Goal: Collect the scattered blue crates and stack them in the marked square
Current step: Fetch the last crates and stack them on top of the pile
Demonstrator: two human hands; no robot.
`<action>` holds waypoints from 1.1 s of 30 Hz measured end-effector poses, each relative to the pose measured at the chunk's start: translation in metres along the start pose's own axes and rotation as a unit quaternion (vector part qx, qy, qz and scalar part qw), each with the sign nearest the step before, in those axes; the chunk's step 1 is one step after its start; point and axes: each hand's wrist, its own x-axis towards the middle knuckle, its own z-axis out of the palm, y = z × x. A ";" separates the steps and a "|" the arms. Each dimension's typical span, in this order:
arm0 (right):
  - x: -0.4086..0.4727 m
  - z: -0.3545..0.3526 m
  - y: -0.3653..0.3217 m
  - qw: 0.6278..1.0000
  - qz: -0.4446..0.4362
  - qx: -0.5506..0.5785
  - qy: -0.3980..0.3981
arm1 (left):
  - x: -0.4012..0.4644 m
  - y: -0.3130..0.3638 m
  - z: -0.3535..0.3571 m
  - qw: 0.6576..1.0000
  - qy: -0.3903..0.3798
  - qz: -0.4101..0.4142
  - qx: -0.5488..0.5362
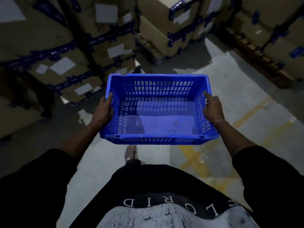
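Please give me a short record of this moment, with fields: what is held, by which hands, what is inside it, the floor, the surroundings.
held: blue crate, carried in the air
left hand: grips the crate's left wall
right hand: grips the right wall, forefinger along the rim
contents: nothing but a small scrap
floor: grey, with worn yellow lines at the right
surroundings: stacked cardboard boxes with blue tape

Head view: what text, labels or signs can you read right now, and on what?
"L O R I D", seen upside down: white letters on the person's black shirt; either end is cut off.
White labels on the cardboard boxes: too blurred to read.
Blue crate, gripped by left hand and right hand: no readable text.
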 end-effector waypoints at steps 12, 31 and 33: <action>-0.011 0.063 -0.123 0.977 -0.190 -0.007 -0.098 | -0.192 -0.074 -0.023 0.975 0.131 -0.177 -0.026; -0.213 0.194 -0.393 0.881 -0.425 -0.050 -0.200 | -0.534 -0.206 -0.060 0.864 0.278 -0.419 -0.028; -0.244 0.212 -0.423 0.870 -0.440 -0.055 -0.216 | -0.572 -0.221 -0.060 0.851 0.286 -0.440 -0.032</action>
